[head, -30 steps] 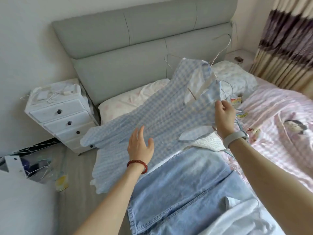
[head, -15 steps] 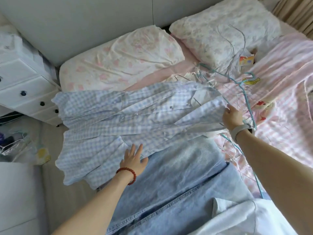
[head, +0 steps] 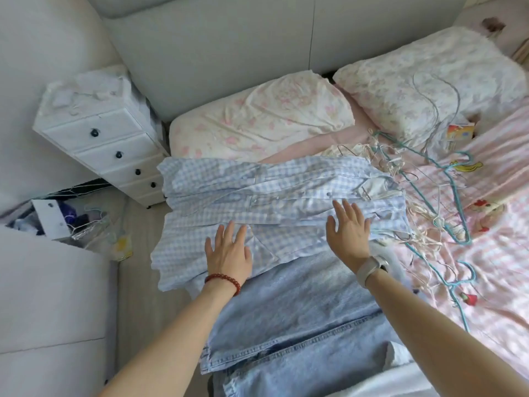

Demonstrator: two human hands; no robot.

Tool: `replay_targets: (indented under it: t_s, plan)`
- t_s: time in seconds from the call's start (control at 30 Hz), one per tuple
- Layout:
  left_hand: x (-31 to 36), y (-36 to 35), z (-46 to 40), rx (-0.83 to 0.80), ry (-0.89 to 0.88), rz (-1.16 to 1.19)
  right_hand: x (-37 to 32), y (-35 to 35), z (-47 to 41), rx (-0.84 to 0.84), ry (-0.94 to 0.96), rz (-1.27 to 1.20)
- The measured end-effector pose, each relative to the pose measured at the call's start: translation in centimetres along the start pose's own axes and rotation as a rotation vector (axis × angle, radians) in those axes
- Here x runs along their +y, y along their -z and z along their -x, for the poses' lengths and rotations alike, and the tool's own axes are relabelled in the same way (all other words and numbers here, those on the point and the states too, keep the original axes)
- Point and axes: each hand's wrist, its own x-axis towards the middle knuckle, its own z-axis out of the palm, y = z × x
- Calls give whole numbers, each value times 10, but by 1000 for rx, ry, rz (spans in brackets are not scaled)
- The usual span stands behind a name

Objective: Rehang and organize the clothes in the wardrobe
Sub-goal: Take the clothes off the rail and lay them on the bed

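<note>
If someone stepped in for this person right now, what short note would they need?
Left hand: open, flat on the checked shirt.
Right hand: open, flat on the same shirt.
The shirt lies spread across the bed, over the denim garment. A tangle of hangers lies just right of it on the pink sheet.
Done: shirt laid out.
Left: hanging it and the denim in the wardrobe, which is not in view.

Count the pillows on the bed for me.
2. One pink-flowered pillow lies against the headboard next to the white drawer unit; the other pillow lies to its right, with wire hangers partly on it. Bedding may hide more.
</note>
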Motion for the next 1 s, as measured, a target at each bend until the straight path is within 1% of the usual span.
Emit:
replay_targets:
  t_s: [0.07, 0.13, 0.17, 0.27, 0.43, 0.5, 0.57, 0.67, 0.73, 0.8, 0.93, 1.0]
  plan:
    - [-20, 13, 29, 105, 9, -21, -35, -5, 28, -25, 89, -10]
    - [-41, 19, 65, 173, 30, 9, -67, -12, 61, -60, 187, -2]
    - [-52, 18, 86, 183, 48, 10, -81, -16, 80, -87, 229, 5]
    - [-83, 5, 160, 144, 124, 19, -115, -32, 146, -190, 359, 48]
    - [-135, -55, 310, 122, 295, 216, -147, -65, 278, -389, 557, 158]
    - [-157, -79, 376, 99, 396, 284, -162, -80, 335, -479, 660, 202]
    - [-180, -96, 443, 74, 532, 275, -180, -93, 399, -545, 817, 233]
    - [-222, -125, 536, 173, 776, 240, -206, -118, 486, -607, 1070, 197]
    - [-245, -138, 596, 326, 929, 279, -230, -131, 541, -666, 1192, 192]
    - [-266, -148, 652, 435, 1067, 309, -253, -141, 592, -719, 1310, 197]
    - [-304, -141, 749, 498, 1276, 325, -306, -165, 679, -799, 1543, 145]
    - [-324, -140, 791, 571, 1361, 317, -334, -177, 722, -800, 1655, 87]
